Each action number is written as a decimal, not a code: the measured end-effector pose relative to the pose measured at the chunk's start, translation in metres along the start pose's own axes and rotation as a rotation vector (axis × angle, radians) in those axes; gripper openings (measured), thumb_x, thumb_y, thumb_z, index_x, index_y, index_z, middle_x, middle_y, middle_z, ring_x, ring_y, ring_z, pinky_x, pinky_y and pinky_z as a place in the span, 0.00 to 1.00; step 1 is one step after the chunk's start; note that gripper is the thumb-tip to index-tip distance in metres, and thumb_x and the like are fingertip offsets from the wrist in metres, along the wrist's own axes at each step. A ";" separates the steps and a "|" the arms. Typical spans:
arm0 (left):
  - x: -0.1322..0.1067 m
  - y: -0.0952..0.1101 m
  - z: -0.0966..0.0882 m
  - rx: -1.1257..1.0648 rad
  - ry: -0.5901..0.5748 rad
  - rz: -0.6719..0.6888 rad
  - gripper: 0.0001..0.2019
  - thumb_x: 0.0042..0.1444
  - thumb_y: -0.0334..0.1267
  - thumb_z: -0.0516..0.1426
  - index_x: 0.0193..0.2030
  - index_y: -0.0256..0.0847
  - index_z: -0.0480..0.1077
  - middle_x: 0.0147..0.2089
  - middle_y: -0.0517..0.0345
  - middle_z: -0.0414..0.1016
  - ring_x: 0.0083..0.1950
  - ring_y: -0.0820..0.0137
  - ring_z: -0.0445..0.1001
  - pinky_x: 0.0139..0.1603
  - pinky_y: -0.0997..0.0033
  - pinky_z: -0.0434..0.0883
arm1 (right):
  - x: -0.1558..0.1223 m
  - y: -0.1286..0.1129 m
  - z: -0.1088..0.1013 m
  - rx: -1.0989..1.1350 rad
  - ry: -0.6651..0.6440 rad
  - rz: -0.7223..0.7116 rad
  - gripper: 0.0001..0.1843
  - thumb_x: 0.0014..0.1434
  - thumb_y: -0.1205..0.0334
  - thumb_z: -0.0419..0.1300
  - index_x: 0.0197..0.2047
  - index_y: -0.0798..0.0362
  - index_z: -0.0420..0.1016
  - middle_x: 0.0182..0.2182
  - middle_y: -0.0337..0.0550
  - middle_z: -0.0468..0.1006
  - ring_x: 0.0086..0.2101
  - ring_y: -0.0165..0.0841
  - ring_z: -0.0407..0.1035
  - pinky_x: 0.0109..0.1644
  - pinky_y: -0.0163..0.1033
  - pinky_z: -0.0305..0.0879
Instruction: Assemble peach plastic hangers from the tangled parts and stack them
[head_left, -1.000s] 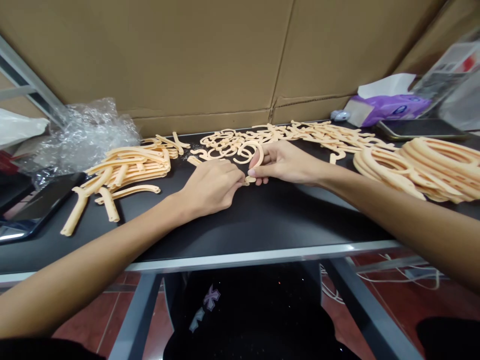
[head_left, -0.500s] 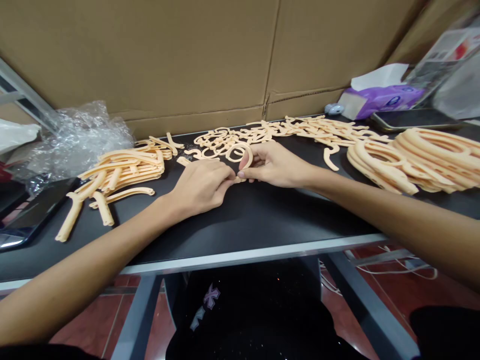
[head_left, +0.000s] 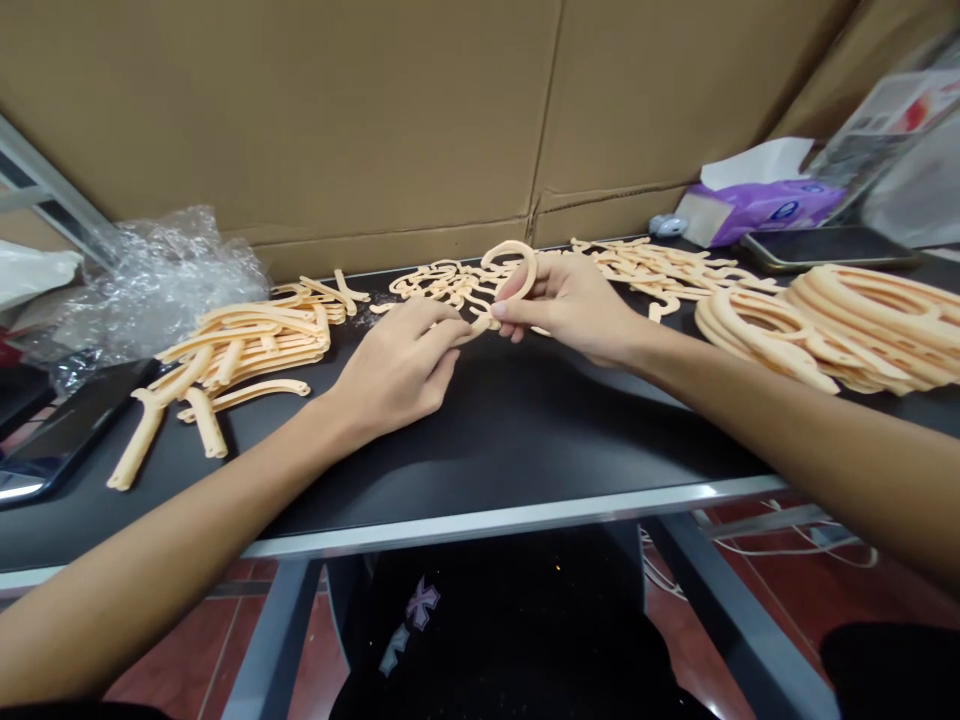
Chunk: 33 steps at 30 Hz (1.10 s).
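My right hand (head_left: 574,305) pinches a cream-coloured curved hook-shaped piece (head_left: 534,268) between thumb and fingers, its round end rising above the fingertips. My left hand (head_left: 405,362) is closed on a slim cream-coloured piece (head_left: 478,327) whose end reaches my right fingertips. The two pieces meet there, but my fingers hide whether they are joined. Behind my hands lies a loose heap of small curved cream-coloured pieces (head_left: 439,280).
Stacked long cream-coloured pieces (head_left: 262,335) lie at left beside crumpled clear plastic (head_left: 172,275) and a dark phone (head_left: 75,425). At right are large oval cream-coloured frames (head_left: 870,320), another phone (head_left: 832,247) and a purple tissue pack (head_left: 787,205). A cardboard wall (head_left: 337,120) closes off the back.
My right hand has shifted slightly right and up with the curved piece, which now stands higher. More of the slim piece shows between my hands.
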<state>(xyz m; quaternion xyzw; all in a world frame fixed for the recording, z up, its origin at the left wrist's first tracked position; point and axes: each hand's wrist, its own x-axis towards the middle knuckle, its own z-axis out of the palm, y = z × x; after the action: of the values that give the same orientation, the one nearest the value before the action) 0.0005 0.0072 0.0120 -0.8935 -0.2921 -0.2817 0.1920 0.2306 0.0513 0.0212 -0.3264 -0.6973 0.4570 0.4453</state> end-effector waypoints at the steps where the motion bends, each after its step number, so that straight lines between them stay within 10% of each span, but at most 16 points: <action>1: 0.001 0.001 -0.002 -0.013 0.010 0.010 0.11 0.68 0.29 0.54 0.52 0.36 0.75 0.51 0.43 0.81 0.53 0.58 0.78 0.55 0.54 0.77 | 0.001 0.000 -0.001 0.017 0.032 0.009 0.13 0.53 0.67 0.75 0.31 0.51 0.73 0.24 0.38 0.78 0.26 0.28 0.74 0.33 0.36 0.76; 20: 0.000 0.006 -0.002 -0.086 0.020 -0.007 0.09 0.68 0.29 0.54 0.49 0.36 0.75 0.44 0.49 0.81 0.46 0.64 0.79 0.49 0.62 0.78 | 0.000 -0.010 0.007 0.197 0.236 0.103 0.09 0.53 0.77 0.64 0.29 0.53 0.73 0.25 0.40 0.78 0.26 0.29 0.75 0.36 0.36 0.79; 27: -0.002 0.004 0.003 -0.187 0.111 -0.170 0.15 0.67 0.36 0.60 0.59 0.36 0.71 0.41 0.54 0.80 0.40 0.68 0.79 0.44 0.66 0.77 | -0.018 -0.022 0.024 0.246 0.053 0.047 0.08 0.49 0.70 0.71 0.28 0.53 0.76 0.24 0.39 0.79 0.27 0.31 0.78 0.36 0.38 0.80; 33: -0.001 -0.001 0.000 -0.032 0.112 -0.040 0.06 0.70 0.36 0.58 0.43 0.38 0.76 0.39 0.54 0.79 0.40 0.67 0.77 0.41 0.68 0.73 | -0.020 -0.016 0.024 0.171 -0.019 -0.012 0.14 0.48 0.60 0.78 0.32 0.51 0.77 0.28 0.39 0.81 0.31 0.34 0.79 0.42 0.44 0.81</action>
<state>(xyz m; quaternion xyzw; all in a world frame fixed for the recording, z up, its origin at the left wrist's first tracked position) -0.0007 0.0073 0.0116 -0.8733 -0.2945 -0.3396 0.1881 0.2158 0.0200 0.0251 -0.2786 -0.6617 0.5153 0.4679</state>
